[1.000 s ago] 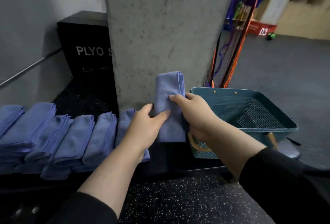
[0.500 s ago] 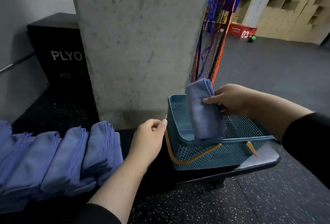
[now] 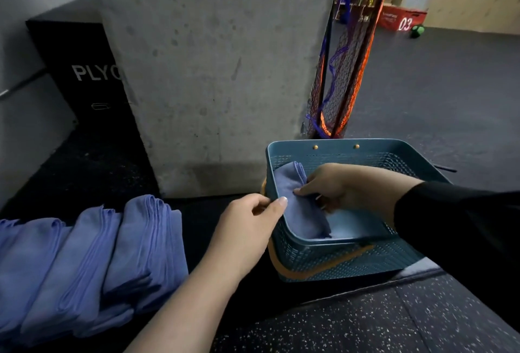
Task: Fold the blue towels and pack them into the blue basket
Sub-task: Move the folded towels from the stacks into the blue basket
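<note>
Blue cloth now sits inside the blue basket (image 3: 337, 262): the folded towel (image 3: 298, 203), which half a second ago was held above the rim, leans against the basket's left wall with its lower end on the floor; the right hand (image 3: 332, 186) pinches it between thumb and curled fingers, not yet letting go; the left hand (image 3: 250, 223) has moved up to the basket's left rim, thumb and forefinger lightly closed on the edge to steady it; so this towel is nearly packed, while a row of folded towels (image 3: 112, 254) waits on the dark bench (image 3: 197, 212) to the left.
</note>
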`<state>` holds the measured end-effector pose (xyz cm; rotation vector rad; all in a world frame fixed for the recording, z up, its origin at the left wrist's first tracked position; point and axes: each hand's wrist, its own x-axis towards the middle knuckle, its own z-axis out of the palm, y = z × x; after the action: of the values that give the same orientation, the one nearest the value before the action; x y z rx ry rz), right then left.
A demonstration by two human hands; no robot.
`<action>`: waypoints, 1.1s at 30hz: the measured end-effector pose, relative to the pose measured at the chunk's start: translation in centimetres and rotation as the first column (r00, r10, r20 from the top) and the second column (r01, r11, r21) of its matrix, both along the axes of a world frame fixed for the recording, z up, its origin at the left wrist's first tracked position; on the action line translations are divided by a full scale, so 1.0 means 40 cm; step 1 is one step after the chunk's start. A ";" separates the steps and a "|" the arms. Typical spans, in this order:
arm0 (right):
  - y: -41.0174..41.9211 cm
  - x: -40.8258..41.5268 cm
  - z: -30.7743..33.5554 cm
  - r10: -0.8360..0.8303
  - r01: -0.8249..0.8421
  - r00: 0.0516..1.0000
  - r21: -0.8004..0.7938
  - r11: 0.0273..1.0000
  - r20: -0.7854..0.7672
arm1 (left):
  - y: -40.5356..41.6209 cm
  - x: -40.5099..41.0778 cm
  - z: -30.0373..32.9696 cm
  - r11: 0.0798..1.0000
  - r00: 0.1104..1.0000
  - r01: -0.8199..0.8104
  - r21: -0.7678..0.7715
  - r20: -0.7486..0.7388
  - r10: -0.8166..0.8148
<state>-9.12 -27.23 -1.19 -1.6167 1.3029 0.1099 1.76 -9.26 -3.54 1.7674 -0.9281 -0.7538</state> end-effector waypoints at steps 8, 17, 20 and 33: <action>-0.035 0.018 -0.106 0.128 -0.105 0.976 0.135 0.985 -0.177 | -0.006 0.005 -0.006 1.000 1.000 0.001 -0.017 -0.020 -0.002; -0.039 0.048 -0.027 0.338 -0.644 0.752 -0.517 0.564 -0.566 | -0.010 0.012 -0.010 1.000 1.000 -0.001 -0.012 0.015 0.001; -0.035 0.046 -0.006 0.360 -0.698 0.684 -0.426 0.575 -0.635 | 0.002 0.020 -0.003 1.000 0.999 -0.018 -0.006 0.040 0.018; 0.274 0.196 0.308 0.429 -0.124 0.876 -0.754 0.644 0.222 | 0.214 0.246 0.072 0.888 0.837 -0.440 -0.134 0.296 0.460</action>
<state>-1.26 -16.26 11.11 -2.3693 0.7851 -0.5950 11.62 -0.70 -0.64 1.9862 -0.6834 -0.1309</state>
